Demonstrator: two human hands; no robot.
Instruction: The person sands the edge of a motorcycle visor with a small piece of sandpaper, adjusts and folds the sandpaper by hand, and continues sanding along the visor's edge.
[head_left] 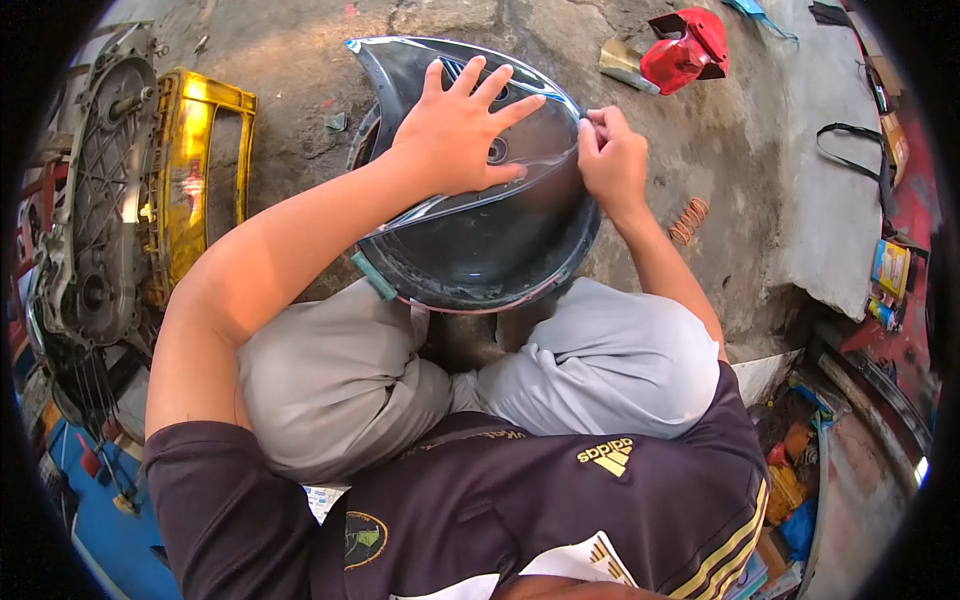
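A dark, glossy, curved headlight-like cover [400, 75] with a clear lens part lies over a round black basin [480, 285] between my knees. My left hand [455, 135] rests flat on its top, fingers spread, palm down. At the cover's right edge, my right hand [615, 165] is closed, thumb and fingers pinching the rim. Dark water seems to fill the near part of the basin. A green strip [373, 275] sits on the basin's left rim. The undersides of the cover and of my left palm are hidden.
To the left stand a yellow plastic crate [190, 180] and a large grey metal engine casing [105, 190]. A crumpled red packet [685, 50] lies at the upper right. A copper-coloured spring [688, 220] is on the concrete floor [730, 150], beside my right forearm.
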